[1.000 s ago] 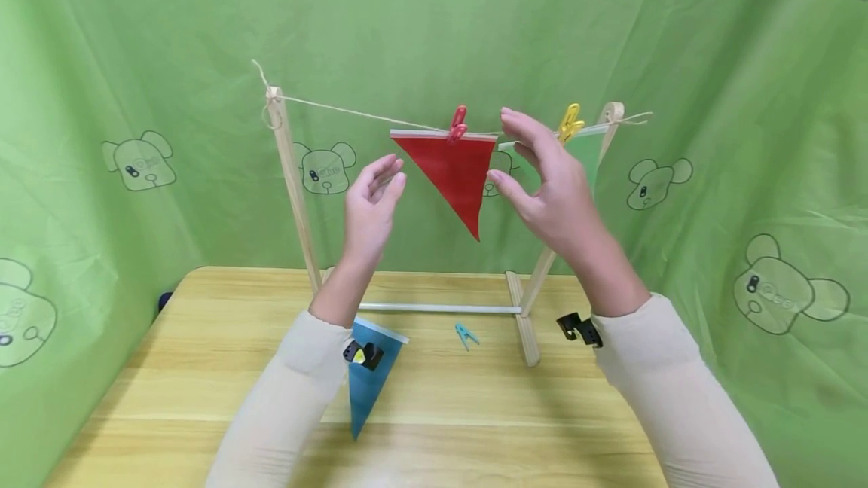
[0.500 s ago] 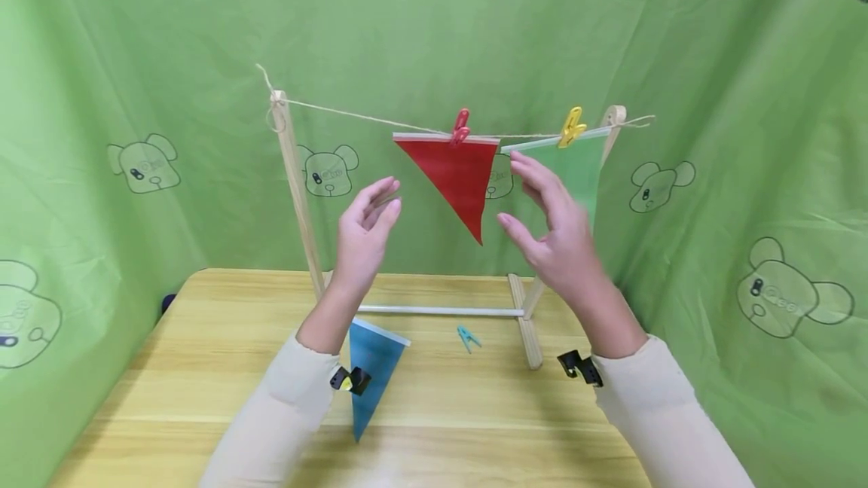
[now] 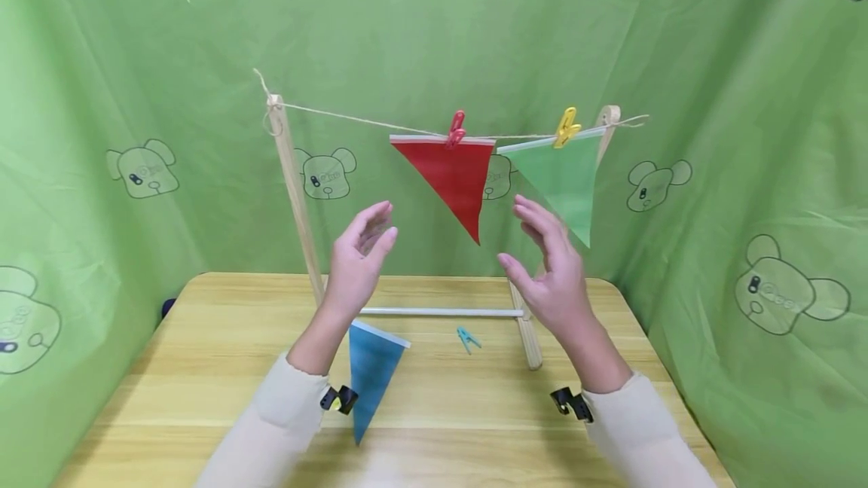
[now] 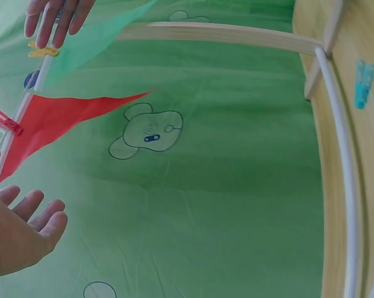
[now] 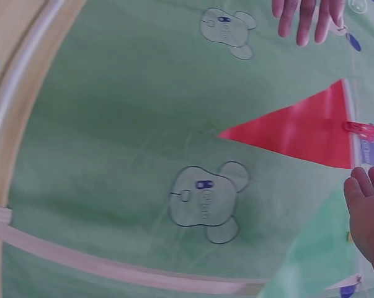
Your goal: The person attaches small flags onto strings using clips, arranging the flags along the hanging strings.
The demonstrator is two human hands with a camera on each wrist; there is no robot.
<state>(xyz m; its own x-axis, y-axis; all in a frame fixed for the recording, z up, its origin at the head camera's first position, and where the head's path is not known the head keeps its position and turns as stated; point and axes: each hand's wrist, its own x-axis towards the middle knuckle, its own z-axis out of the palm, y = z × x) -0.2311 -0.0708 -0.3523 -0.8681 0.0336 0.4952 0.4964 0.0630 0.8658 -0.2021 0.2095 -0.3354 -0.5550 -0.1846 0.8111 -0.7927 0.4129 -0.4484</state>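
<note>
My left hand (image 3: 357, 258) hovers in the air left of the red pennant (image 3: 453, 179), fingers loosely bent and holding nothing. On the other side my right hand (image 3: 551, 266) is raised in front of the light green pennant (image 3: 570, 172), its thumb apart from its fingers. A red clip (image 3: 456, 129) fastens the red pennant to the string (image 3: 359, 116). The green one hangs from a yellow clip (image 3: 566, 127). On the table lie a blue pennant (image 3: 374, 371), below the left hand, and a light blue clothespin (image 3: 468, 339).
A wooden stand carries the string between its left post (image 3: 295, 194) and right post (image 3: 606, 134). A white rod (image 3: 441, 312) joins the stand's base above the wooden table (image 3: 237, 367). A green patterned curtain (image 3: 434, 28) surrounds the table on the visible sides.
Both hands have moved down, away from the string, and the left also shifted slightly left. The green pennant is now less covered by the right hand. The pennants still hang in place.
</note>
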